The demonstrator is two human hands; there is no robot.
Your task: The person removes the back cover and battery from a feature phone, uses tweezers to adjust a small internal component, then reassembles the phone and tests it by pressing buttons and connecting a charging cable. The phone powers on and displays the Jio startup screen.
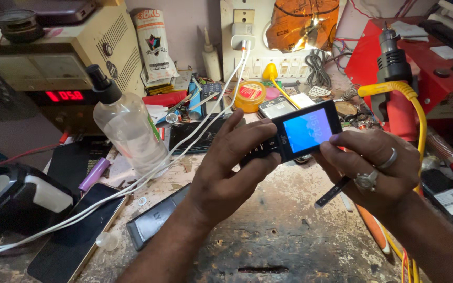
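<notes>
A small black keypad phone (299, 132) with a lit blue screen is held over the worn bench between both hands. My left hand (232, 167) grips its lower keypad end, thumb and fingers wrapped around it. My right hand (376, 165), with two rings, pinches the screen end, and a thin black tool (332, 192) sticks out below its fingers.
A clear pump bottle (127, 126) stands at left, next to a beige power supply (58, 63) with a red readout. White cables (132, 186) cross a dark smartphone (72, 238). A black flat part (155, 217) lies near my left wrist. A hot-air tool with a yellow cord (394, 68) stands right.
</notes>
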